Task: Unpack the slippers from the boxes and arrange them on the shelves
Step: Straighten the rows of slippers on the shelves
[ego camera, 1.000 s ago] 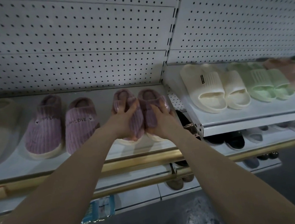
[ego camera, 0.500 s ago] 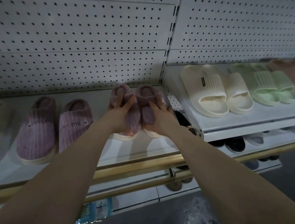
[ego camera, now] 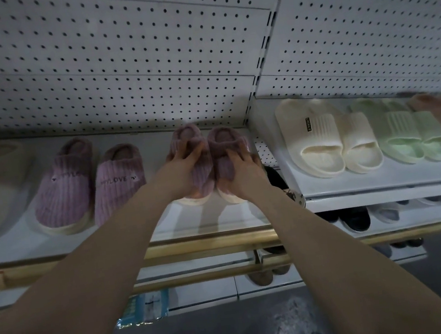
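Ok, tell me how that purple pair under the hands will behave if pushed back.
The purple plush slippers probably squash; the ribbed fleece looks soft. Likely light: the left hand and right hand manage one each. Flat pale soles should slide on the smooth shelf, not tip.

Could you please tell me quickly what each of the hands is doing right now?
Left hand: grips the left purple slipper.
Right hand: grips the right purple slipper.

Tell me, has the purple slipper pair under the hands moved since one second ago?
Yes. The pair slid slightly back toward the pegboard, away from the gold rail.
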Demonstrator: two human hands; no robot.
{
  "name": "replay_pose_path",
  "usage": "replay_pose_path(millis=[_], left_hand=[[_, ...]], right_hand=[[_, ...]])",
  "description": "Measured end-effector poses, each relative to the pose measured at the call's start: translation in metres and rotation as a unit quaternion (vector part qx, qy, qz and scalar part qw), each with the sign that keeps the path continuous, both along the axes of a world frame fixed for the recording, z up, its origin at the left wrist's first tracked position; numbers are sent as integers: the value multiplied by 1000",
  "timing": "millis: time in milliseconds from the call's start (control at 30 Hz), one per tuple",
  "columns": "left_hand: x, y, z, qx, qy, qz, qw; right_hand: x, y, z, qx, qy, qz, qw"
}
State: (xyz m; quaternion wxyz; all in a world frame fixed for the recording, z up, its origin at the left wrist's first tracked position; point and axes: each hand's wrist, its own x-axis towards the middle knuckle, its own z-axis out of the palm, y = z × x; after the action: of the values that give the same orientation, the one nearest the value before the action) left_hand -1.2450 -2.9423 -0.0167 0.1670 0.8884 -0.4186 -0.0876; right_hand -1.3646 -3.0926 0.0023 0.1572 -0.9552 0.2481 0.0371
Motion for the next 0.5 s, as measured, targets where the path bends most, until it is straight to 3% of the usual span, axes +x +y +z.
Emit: replay_pose_path(millis=[100, 267, 500], left_hand=[[-4, 11, 3, 8, -35, -36, 999], [-22, 48, 21, -45, -156, -2, 987], [-5, 114, 22, -139, -183, 85, 970]], right_hand=[[-4, 9, 10, -12, -55, -7, 998], [-2, 39, 20, -39, -174, 44, 983], [12, 95, 29, -5, -229, 126, 965]])
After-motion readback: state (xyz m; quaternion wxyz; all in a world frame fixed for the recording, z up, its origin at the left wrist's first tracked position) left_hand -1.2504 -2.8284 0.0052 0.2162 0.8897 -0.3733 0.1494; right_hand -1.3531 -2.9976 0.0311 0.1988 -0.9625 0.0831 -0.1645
